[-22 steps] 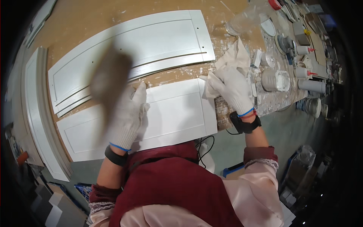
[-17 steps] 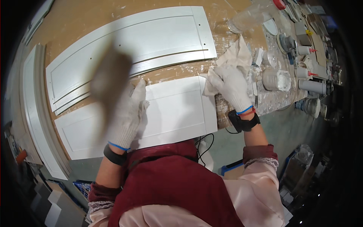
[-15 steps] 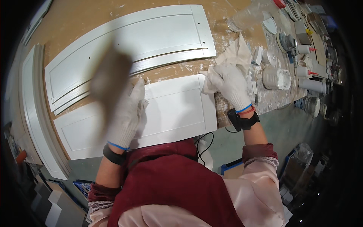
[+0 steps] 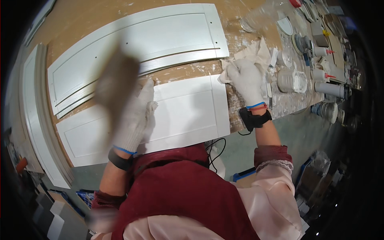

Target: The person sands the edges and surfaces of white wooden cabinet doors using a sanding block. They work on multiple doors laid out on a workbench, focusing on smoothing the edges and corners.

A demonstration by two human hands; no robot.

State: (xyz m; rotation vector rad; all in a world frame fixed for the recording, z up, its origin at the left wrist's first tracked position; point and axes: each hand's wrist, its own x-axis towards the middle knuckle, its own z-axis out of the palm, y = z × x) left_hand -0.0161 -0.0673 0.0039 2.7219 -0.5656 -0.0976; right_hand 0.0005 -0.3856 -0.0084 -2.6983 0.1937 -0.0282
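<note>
My right hand (image 4: 247, 82), in a white knit glove, is closed on a beige cloth (image 4: 256, 52) just off the right end of a white framed panel (image 4: 184, 108). The cloth is crumpled around the fingers and spreads over the worktable behind them. On the left part of this panel rests my gloved left hand (image 4: 134, 116), its visible fingers stretched out on the surface. A blurred brown shape (image 4: 118, 82) close to the camera hides part of that hand. Beyond lies a second white panel (image 4: 172, 34) with grooves and small holes.
Long white boards (image 4: 34, 80) stand at the left. On the right of the paint-stained worktable (image 4: 236, 42) are a clear bottle (image 4: 260, 18), a plastic tub (image 4: 292, 82) with white residue, a putty knife (image 4: 269, 90) and tubes with red tips (image 4: 322, 52). Black cables (image 4: 216, 154) hang below the table edge.
My right hand has moved slightly away from me with the cloth, which has come off the near panel's right end. My left hand has stayed almost in place.
</note>
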